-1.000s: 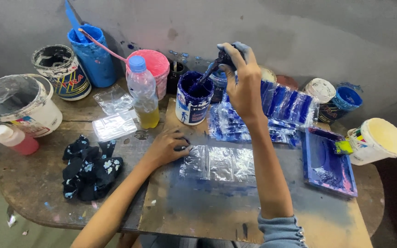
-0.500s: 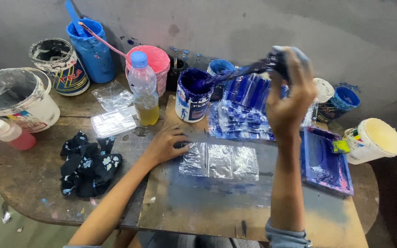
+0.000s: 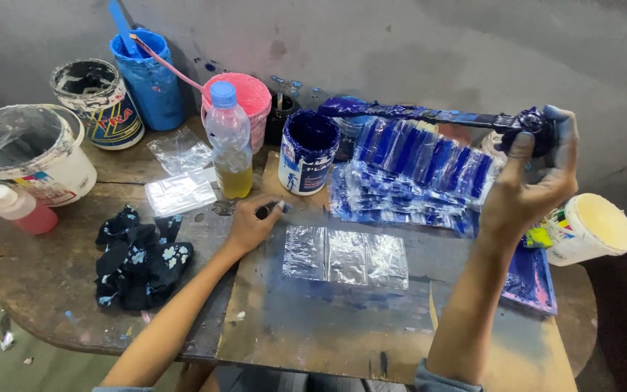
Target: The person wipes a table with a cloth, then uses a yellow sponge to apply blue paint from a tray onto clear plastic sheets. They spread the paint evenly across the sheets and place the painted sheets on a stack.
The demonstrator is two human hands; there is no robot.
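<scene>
Glossy clear plastic sheet [image 3: 345,255], worn wooden board [image 3: 313,327], wet blue-coated stick [image 3: 429,114], crumpled cloth rag [image 3: 139,258]

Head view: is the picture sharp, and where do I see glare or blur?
Head view: mostly sharp; soft, even light with faint shadows. Glare sits on the clear plastic sheet on the board and on the small plastic packets. The right hand and its paint-coated stick look slightly smeared. The left hand is crisp. The picture's corners darken.

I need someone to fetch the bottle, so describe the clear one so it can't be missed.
Start at the pink bucket by the back wall. Just in front of it stands the bottle, left of the blue ink tub. It alone is clear, blue-capped and holds yellow liquid; the small bottle at the left edge is pink.
</scene>
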